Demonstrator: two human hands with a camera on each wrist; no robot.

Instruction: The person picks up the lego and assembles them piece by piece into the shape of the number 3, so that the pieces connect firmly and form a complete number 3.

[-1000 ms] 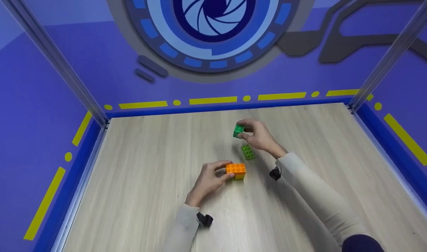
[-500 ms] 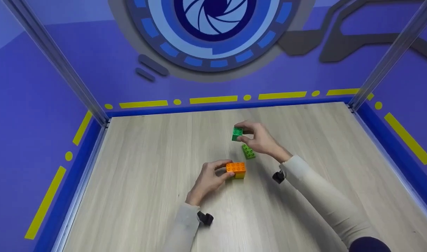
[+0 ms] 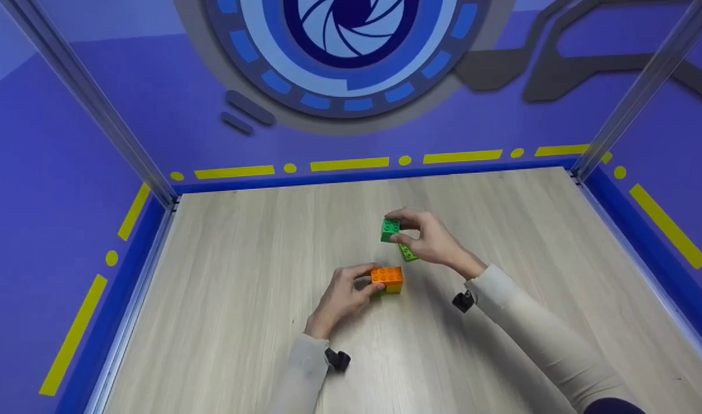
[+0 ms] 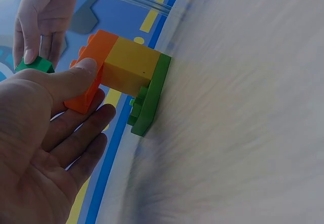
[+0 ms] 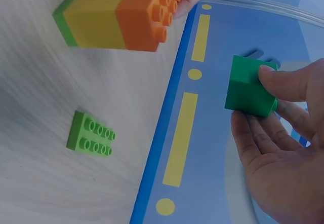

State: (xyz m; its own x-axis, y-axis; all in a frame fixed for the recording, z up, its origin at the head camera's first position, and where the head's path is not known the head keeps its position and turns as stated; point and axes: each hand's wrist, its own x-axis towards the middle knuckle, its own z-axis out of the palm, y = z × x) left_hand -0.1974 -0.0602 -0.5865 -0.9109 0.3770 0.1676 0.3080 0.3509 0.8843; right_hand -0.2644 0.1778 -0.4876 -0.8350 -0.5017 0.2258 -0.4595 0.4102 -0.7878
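A small stack stands on the table: an orange brick (image 3: 387, 274) on top, a yellow brick (image 4: 129, 64) under it, and a flat green brick (image 4: 156, 100) at the bottom. My left hand (image 3: 344, 294) pinches the orange brick between thumb and fingers. Farther back, my right hand (image 3: 431, 237) grips a dark green brick (image 3: 389, 231) by its sides, held above the table and apart from the stack. Beneath that hand lies a flat light green brick (image 5: 90, 135), studs up, partly covered by the hand in the head view.
The wooden table (image 3: 236, 276) has blue walls (image 3: 351, 146) with yellow marks at the back and both sides. Metal corner posts (image 3: 627, 98) rise at the back corners. Black wrist cameras (image 3: 338, 360) sit at both cuffs.
My right hand has come nearer to me with the dark green brick, and now covers part of the light green one. The left hand and the stack keep their place.
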